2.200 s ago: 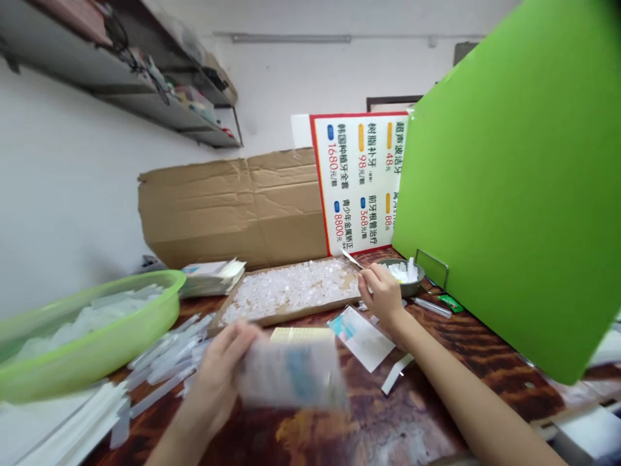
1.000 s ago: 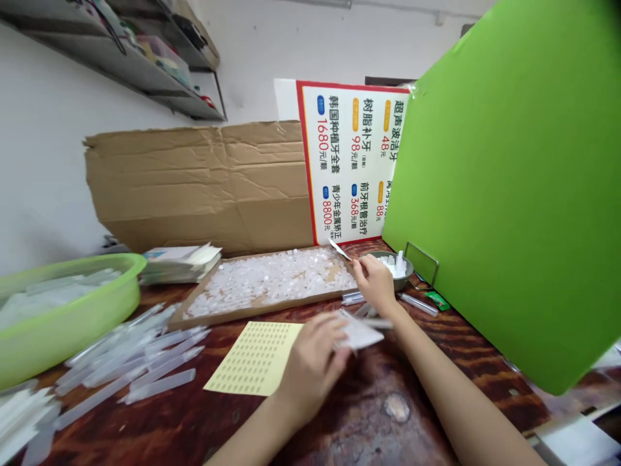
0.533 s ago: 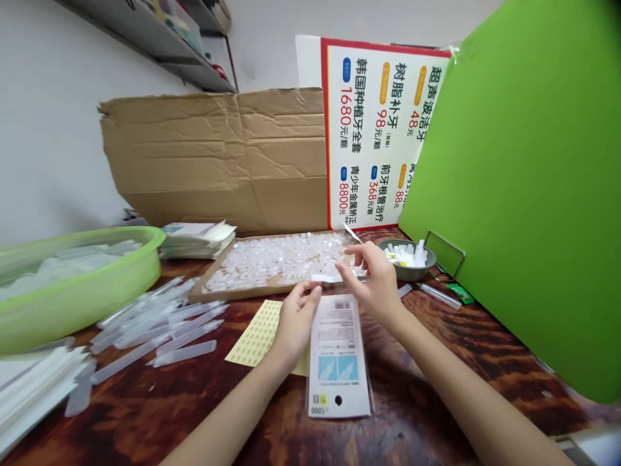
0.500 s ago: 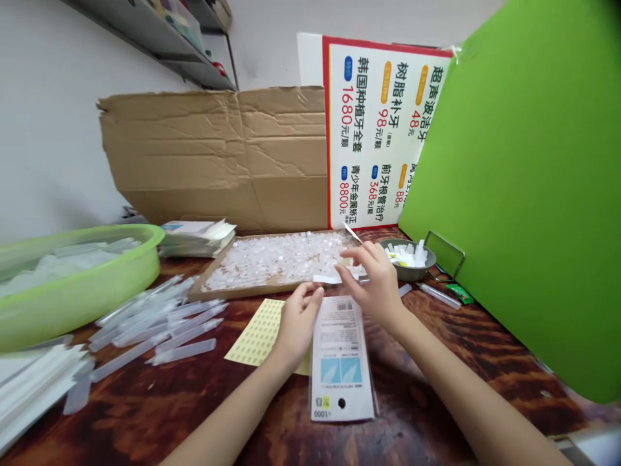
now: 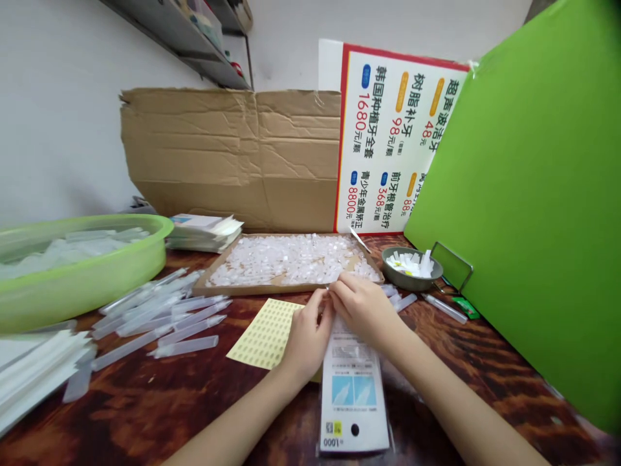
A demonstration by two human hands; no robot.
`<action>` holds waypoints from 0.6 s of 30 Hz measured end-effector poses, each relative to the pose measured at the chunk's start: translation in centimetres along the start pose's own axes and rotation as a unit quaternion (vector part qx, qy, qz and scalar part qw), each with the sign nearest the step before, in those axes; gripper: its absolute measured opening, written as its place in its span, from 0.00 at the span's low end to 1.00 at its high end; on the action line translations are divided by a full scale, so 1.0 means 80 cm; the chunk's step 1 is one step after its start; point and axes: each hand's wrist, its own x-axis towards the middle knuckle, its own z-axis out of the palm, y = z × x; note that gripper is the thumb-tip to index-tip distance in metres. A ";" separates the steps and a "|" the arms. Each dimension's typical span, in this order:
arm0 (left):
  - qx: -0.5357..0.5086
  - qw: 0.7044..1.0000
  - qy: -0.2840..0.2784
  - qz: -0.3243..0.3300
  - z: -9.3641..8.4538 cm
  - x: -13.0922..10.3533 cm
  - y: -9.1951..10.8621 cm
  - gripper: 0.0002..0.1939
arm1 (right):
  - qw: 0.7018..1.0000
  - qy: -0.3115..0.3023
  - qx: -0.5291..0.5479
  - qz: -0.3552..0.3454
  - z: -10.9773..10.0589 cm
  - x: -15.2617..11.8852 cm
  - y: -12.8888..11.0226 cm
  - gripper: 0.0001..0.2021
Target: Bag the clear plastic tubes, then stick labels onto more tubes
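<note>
A flat white card packet in clear plastic lies lengthwise on the dark wood-grained table, its far end pinched in the left hand. The right hand's bent fingertips meet the left's there, working closely together, though what they grip is hidden. Beyond is a shallow cardboard tray of small translucent pieces.

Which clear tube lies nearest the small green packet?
The lone tube beside the green packet, in front of the grey bowl; the others lie farther left, some just beyond the right hand, most heaped beside the green basin.
</note>
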 end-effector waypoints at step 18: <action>-0.169 0.983 -0.037 -0.066 0.014 -0.003 -0.009 0.15 | 0.827 0.231 0.294 0.420 -0.038 -0.065 0.207 0.19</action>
